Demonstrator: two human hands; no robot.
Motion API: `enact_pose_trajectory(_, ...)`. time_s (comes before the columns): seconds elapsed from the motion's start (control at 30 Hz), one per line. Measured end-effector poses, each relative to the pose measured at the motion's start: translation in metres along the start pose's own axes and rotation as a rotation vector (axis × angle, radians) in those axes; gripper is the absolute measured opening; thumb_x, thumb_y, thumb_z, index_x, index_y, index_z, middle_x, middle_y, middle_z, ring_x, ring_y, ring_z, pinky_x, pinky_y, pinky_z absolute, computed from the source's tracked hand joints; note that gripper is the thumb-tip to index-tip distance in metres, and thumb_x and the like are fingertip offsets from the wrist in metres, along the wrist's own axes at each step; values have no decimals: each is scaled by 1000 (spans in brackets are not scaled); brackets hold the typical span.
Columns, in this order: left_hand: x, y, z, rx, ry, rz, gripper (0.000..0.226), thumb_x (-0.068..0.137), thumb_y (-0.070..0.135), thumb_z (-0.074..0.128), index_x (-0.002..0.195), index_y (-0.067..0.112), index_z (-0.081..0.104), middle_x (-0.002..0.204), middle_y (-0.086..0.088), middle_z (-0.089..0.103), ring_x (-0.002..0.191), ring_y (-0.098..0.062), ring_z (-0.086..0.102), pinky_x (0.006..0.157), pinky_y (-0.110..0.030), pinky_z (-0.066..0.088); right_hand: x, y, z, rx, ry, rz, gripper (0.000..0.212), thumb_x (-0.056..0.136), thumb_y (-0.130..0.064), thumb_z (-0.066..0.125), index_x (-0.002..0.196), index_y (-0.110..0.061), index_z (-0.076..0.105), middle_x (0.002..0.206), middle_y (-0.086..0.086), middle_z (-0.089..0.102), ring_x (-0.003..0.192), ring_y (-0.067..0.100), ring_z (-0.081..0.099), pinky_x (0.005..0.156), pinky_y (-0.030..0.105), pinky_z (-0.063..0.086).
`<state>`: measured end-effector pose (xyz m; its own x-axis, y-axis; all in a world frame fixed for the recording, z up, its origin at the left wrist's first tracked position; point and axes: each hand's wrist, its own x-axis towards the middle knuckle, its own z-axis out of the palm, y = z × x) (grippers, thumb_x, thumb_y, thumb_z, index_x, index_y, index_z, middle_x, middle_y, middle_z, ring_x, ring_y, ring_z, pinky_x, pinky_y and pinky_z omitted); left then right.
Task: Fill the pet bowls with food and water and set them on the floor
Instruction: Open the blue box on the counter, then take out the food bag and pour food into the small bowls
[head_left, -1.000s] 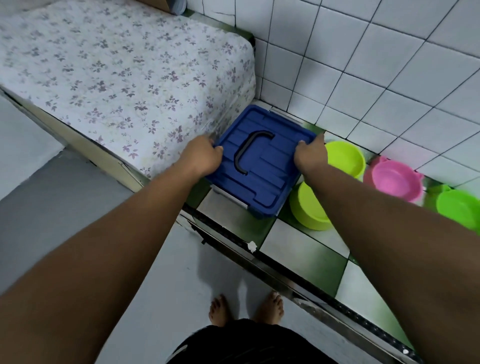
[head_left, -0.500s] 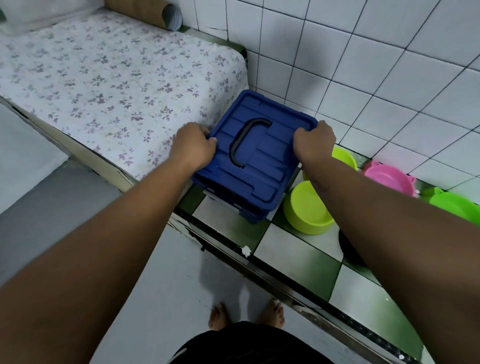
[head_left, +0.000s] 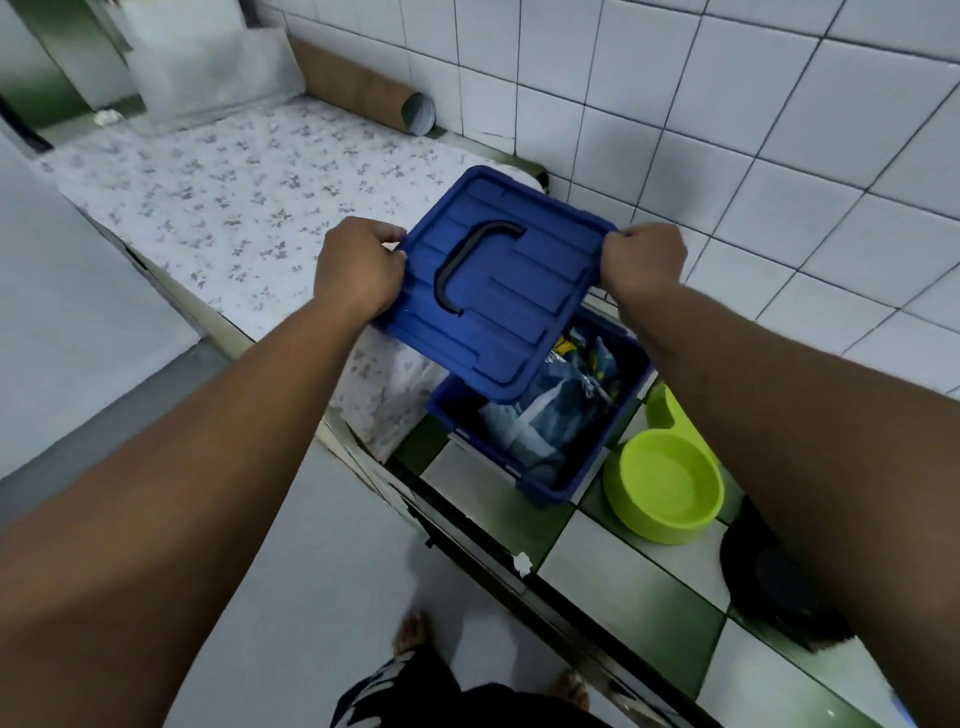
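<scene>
Since the lid (head_left: 498, 312) is already clear of the bin (head_left: 545, 493) and hangs tilted above its far left part, the step in hand looks like setting it aside so the food can be reached. I would carry it left and lay it flat on the cloth (head_left: 234, 208), well away from the bowls. It should travel level and high enough that its near corner does not catch the bags (head_left: 545, 415) standing in the bin. A lid this broad and thin will likely flex, so both hands ought to let go only once it rests.

Left hand (head_left: 358, 270): fingers curled tight round the lid's left edge, knuckles up; how far they reach underneath is hidden. Right hand (head_left: 644, 260): fingers closed in a fist-like grip on the lid's far right corner. Neither hand touches anything else.

One lime bowl (head_left: 670, 525) sits empty on the tiled counter (head_left: 623, 587), just beside the bin's right wall. A second bowl (head_left: 662, 410) shows farther back, mostly hidden by the right arm. Neither is filled, nor on the floor yet.
</scene>
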<state>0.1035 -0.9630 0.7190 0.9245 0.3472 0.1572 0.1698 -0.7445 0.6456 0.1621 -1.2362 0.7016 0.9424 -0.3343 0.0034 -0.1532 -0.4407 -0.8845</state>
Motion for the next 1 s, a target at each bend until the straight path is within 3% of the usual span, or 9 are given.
enact_pose_trajectory(0.13,39,-28,-26,36,6,19,31,99,16,56,124,25,73,109,-6,76,83,-17,66,77,-26,53,7,-33,44,-12,-3,-62,29,94,-14,55,95,8,74,91,13,74,80,22,68,76,34,59)
enact_pose_trajectory(0.3,79,-69,-50,119,-89,63,43,90,47,67,125,22,73,115,-6,75,101,-24,70,89,-41,59,13,-68,114,-138,-56,-56,24,100,-20,49,81,-9,59,92,12,65,88,20,62,77,30,52)
enact_pose_trajectory(0.47,101,-104,-55,311,-227,141,78,81,80,56,127,18,66,113,-7,70,101,-29,67,81,-42,57,17,-78,162,-216,-127,-11,30,102,-28,52,94,-2,64,99,12,68,93,23,65,44,9,38)
enact_pose_trajectory(0.6,111,-116,-46,549,-294,205,99,79,91,37,147,20,49,140,-15,55,125,-37,53,97,-48,51,12,-73,182,-211,-144,-8,41,101,-30,52,93,8,66,97,20,72,90,34,70,79,43,59)
enact_pose_trajectory(0.73,109,-124,-35,622,-303,215,102,84,90,25,160,21,28,162,-19,30,143,-42,33,114,-52,34,9,-63,188,-306,-76,-69,38,101,-33,53,77,-4,55,66,4,53,74,24,56,48,27,35)
enact_pose_trajectory(0.8,106,-125,-35,620,-305,220,100,87,87,24,162,20,22,166,-20,18,150,-42,22,120,-54,24,6,-59,187,-338,-80,-73,40,100,-36,54,79,-2,62,71,6,58,73,23,56,47,22,29)
enact_pose_trajectory(0.9,99,-111,-38,553,-304,211,104,87,87,24,164,19,9,170,-20,1,156,-39,1,125,-57,3,1,-56,183,-273,-103,-85,52,99,-44,55,121,1,64,123,16,66,113,30,61,82,28,50)
enact_pose_trajectory(0.93,92,-100,-39,476,-284,221,105,86,88,24,164,20,6,170,-19,0,157,-38,-1,125,-57,1,-1,-58,179,-232,-95,-80,61,98,-48,55,136,0,54,139,15,57,128,30,53,100,31,44)
enact_pose_trajectory(1.0,75,-67,-31,250,-241,300,104,86,87,27,163,20,14,169,-17,13,156,-35,10,124,-52,12,-4,-59,163,-198,-55,-103,66,97,-48,57,144,-3,46,147,14,50,135,28,47,107,29,37)
